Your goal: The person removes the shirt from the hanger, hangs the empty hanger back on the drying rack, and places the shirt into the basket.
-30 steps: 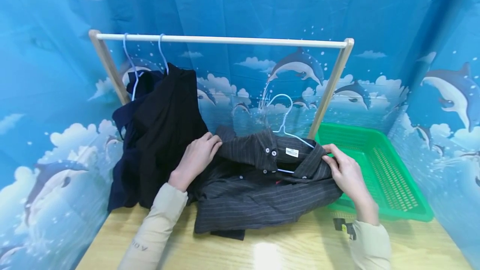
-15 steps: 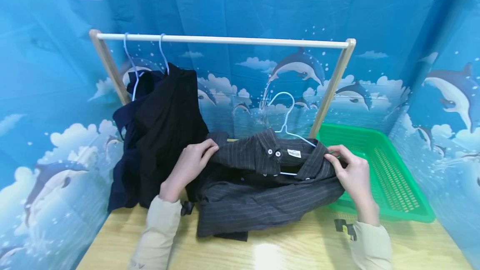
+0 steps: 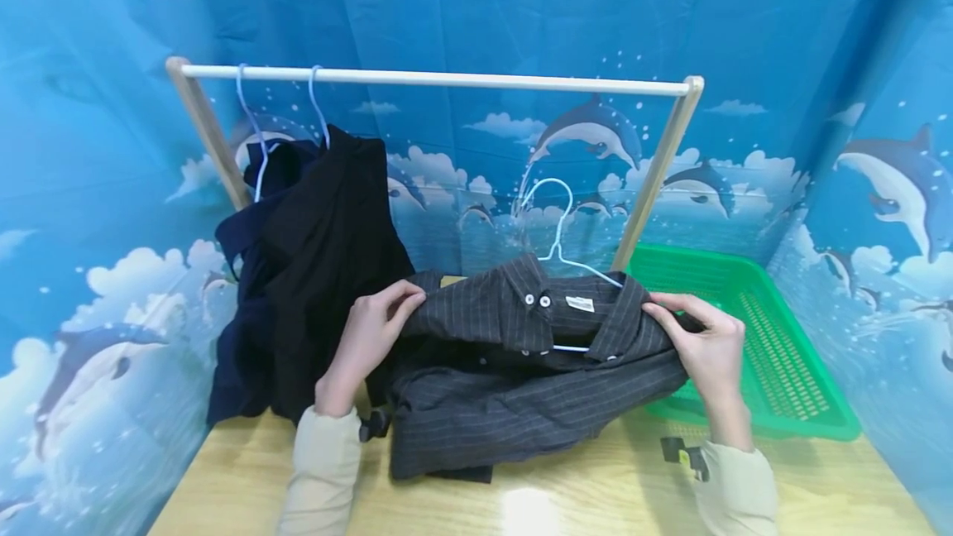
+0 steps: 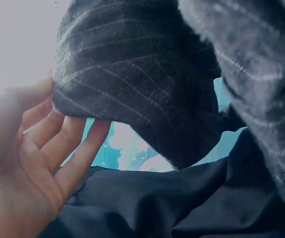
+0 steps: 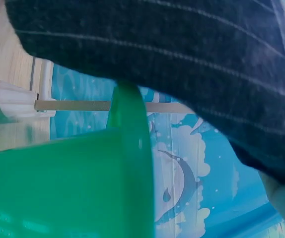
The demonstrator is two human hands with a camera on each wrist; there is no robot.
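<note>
A pinstriped button-down shirt (image 3: 536, 399) spans the gap between two hands, the left hand (image 3: 368, 329) pinching its shoulder and the right hand (image 3: 703, 346) pinching the cloth beside the collar. A pale hanger (image 3: 555, 250) rises from the neckline, between and beyond the hands, its far arm reaching toward the right hand's side; whether both shoulders sit fully over it cannot be told. The work appears well along: the hanger is in the shirt, but its hook stands well below the white rail (image 3: 447, 79) and is not on it. Beyond the left hand, a black garment (image 3: 331, 230) and a navy garment (image 3: 246, 354) already hang, the black one crowding that hand. A green basket (image 3: 789, 354) sits on the worktop (image 3: 610, 478) just beyond the right hand, and a wooden post (image 3: 655, 172) rises behind; both could hamper movement there.
</note>
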